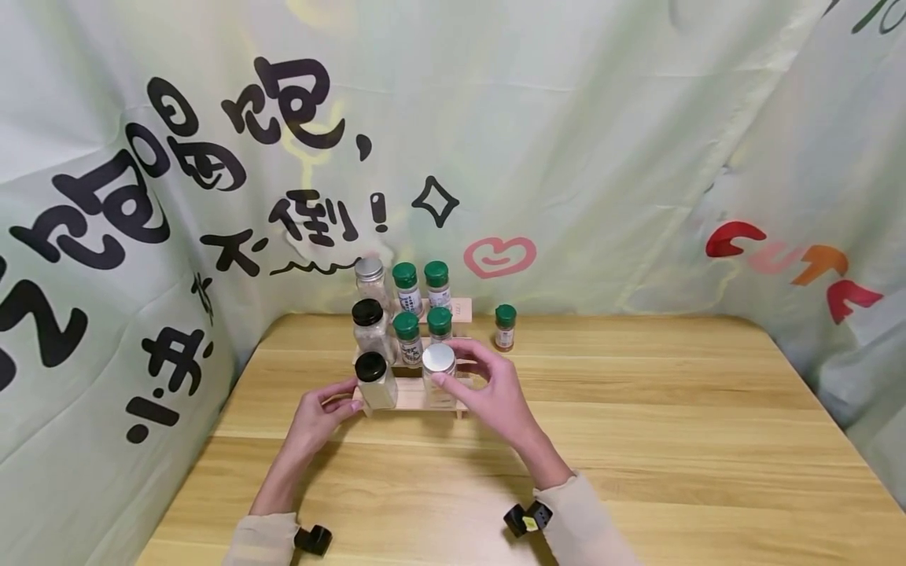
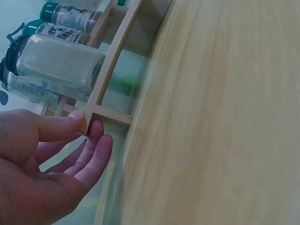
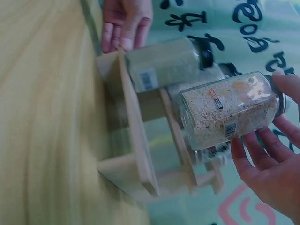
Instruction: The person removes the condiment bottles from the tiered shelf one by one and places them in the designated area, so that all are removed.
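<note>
A tiered wooden spice rack (image 1: 410,395) stands on the table. My left hand (image 1: 317,418) pinches the left end of its lowest board between thumb and fingers, seen closely in the left wrist view. In my right hand (image 1: 501,399) is a clear glass spice jar (image 3: 225,112) with a silver lid, full of pale coarse grains. That jar is over the right part of the lowest tier; in the right wrist view its base looks lifted off the board. A black-lidded glass jar (image 1: 378,387) with pale contents stands on the same tier's left side.
Upper tiers carry another black-lidded jar (image 1: 372,330), a silver-lidded jar (image 1: 370,277) and several green-capped bottles (image 1: 408,338). One green-capped bottle (image 1: 505,328) stands on the wooden table (image 1: 672,424) right of the rack. A printed cloth (image 1: 602,157) hangs behind.
</note>
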{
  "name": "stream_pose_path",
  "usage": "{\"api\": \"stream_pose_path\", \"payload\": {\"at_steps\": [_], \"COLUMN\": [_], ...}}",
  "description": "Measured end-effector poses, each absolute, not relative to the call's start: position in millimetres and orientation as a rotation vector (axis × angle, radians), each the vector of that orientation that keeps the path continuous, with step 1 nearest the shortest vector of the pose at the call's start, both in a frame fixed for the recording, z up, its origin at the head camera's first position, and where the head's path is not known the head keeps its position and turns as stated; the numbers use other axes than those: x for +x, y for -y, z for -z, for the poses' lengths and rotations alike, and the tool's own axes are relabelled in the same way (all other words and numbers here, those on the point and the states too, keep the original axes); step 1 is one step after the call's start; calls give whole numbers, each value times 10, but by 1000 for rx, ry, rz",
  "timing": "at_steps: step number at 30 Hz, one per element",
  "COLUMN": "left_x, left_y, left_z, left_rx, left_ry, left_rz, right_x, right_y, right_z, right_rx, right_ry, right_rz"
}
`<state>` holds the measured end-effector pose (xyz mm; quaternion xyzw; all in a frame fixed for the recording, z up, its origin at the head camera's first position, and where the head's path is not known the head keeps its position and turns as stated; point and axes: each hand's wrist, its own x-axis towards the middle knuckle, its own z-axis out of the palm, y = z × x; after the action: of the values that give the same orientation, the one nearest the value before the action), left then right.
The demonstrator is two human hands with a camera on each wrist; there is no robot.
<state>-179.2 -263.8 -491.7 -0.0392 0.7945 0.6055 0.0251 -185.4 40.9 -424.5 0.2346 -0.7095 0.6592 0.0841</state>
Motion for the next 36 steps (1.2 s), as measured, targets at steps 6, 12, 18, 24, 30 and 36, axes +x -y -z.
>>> {"api": "stream_pose_path", "payload": {"at_steps": [6,12,18,24,30,36], "left_x": [-1798,-1799,-1807,-1797,-1789,-1787], "left_y": [2639,2644,2646,2649,2652,2649], "left_z": [4919,4916,4922,4927,4925,4923], "left_rx": [-124,-117,-124,-130,-124,-116], "left_ry": [-2461,-2464,-2465,-2461,-2461,-2473], "left_rz": [-1870,-1874,-1871,-1878,-1883,-1875], "right_x": [-1897,-1975,-2047,-2125,-2200,-2282], "right_y": [-629,-817,-987,-1145,-1280,-1407], "right_z": [4173,4141,4149,4153,4211,4324], "right_rx": [684,674,633,577,525,497], "right_ry": [2125,2119,2105,2090,2111,2121], "right_rz": [-1918,-1889,-1887,-1897,-1886,-1882]}}
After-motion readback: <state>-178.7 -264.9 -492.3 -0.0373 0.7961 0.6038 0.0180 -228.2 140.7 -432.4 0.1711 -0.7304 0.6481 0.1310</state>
